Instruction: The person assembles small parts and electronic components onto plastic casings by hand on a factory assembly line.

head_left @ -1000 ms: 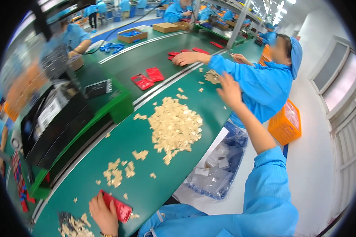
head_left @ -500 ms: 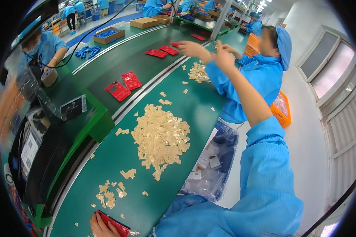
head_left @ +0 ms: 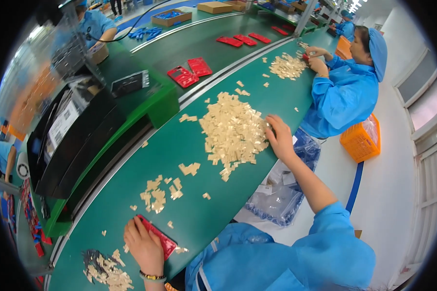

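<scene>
My left hand point(head_left: 143, 245) lies over the left end of a flat red plastic case point(head_left: 166, 241) on the green bench, gripping it with its fingers across the edge. At the right side of a big heap of small gold-coloured flat pieces point(head_left: 232, 128), my right hand point(head_left: 279, 137) touches the outermost pieces. Its fingers are a little apart, and no piece can be made out between them. Smaller clusters of the same gold pieces point(head_left: 155, 196) lie between the heap and the case. More gold pieces point(head_left: 115, 277) sit beside a dark crumpled bag, left of my left wrist.
Two red cases point(head_left: 183, 76) lie on the dark green conveyor point(head_left: 150, 58) beyond the metal rail, with several more farther along. A co-worker point(head_left: 347, 92) sits at right behind another gold heap point(head_left: 287, 66). Black bins point(head_left: 65, 140) stand at left; a blue crate point(head_left: 281, 194) sits below the bench.
My right arm has come down from its raised, outstretched position to the heap's right edge. My left hand stays on the red case. The view has shifted, so things appear farther right.
</scene>
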The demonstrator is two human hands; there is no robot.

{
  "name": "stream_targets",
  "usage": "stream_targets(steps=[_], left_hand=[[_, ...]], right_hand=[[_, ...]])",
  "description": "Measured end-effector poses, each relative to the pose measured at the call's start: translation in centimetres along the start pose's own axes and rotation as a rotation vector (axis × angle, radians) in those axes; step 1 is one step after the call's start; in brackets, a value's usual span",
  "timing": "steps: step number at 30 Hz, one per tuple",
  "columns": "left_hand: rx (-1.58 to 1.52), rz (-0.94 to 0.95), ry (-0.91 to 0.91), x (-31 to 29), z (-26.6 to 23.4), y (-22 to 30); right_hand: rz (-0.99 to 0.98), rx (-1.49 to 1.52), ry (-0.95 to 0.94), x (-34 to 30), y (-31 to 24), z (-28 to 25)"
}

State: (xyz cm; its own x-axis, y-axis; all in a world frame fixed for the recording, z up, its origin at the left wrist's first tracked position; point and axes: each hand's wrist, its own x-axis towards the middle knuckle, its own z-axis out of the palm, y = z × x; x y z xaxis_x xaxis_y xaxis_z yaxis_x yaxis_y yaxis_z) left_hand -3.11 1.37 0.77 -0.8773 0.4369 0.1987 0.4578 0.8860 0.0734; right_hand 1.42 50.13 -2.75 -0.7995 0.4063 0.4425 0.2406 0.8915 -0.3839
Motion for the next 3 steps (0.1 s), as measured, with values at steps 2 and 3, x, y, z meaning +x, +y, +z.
stream_targets(steps=[2,3], left_hand=[[0.064,0.046,0.013,0.02,0.48,-0.02],[0.048,0.03,-0.003,0.3,0.54,0.24]], right_hand=[[-0.011,-0.033,-0.011,-0.25,-0.03,-0.03],[-0.012,-0.079,-0.005,-0.14,-0.14,-0.23]])
